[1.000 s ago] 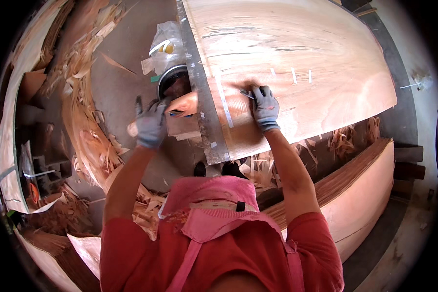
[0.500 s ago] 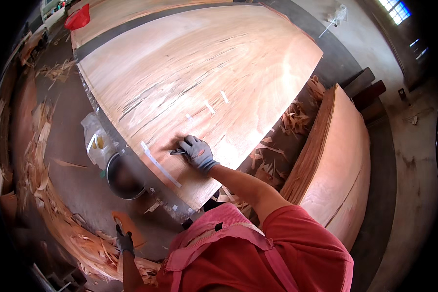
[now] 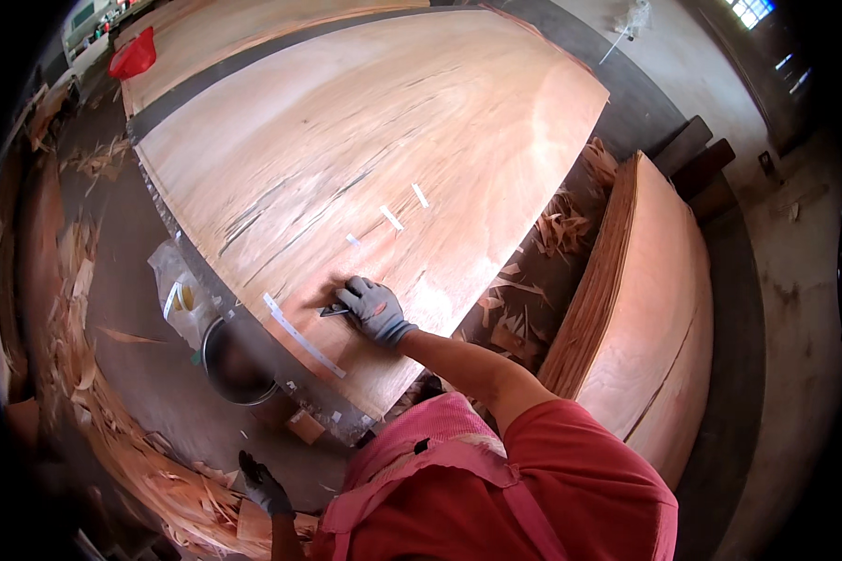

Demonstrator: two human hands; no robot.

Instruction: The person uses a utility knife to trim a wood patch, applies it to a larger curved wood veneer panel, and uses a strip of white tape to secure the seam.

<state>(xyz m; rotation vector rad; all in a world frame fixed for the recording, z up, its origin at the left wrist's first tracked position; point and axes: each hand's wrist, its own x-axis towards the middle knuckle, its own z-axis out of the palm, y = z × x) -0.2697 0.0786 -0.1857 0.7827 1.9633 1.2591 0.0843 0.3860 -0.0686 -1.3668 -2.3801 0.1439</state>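
Observation:
My right hand (image 3: 372, 309), in a grey glove, rests on a large sheet of wood veneer (image 3: 421, 122). Its fingers are closed around a small dark tool with a flat blade (image 3: 331, 310), whose tip lies against the wood; the handle is hidden in the palm. Long dark splits run along the grain of the sheet. A white tape strip (image 3: 301, 335) lies near its left edge, and short white strips (image 3: 391, 218) sit farther up. Down at the lower left, off the sheet, my left hand (image 3: 266, 488), gloved too, has its fingers stretched out and holds nothing.
A dark round bucket (image 3: 239, 365) and a clear plastic bag (image 3: 180, 292) stand beside the stack's left edge. Veneer scraps (image 3: 112, 439) cover the floor at left. A second veneer stack (image 3: 655, 309) stands at right. A red container (image 3: 133, 53) sits at far left.
My left hand has let go of an orange-brown veneer piece; a similar piece now shows by the bucket. The right hand remains on the sheet with the tool. The whole view has shifted slightly.

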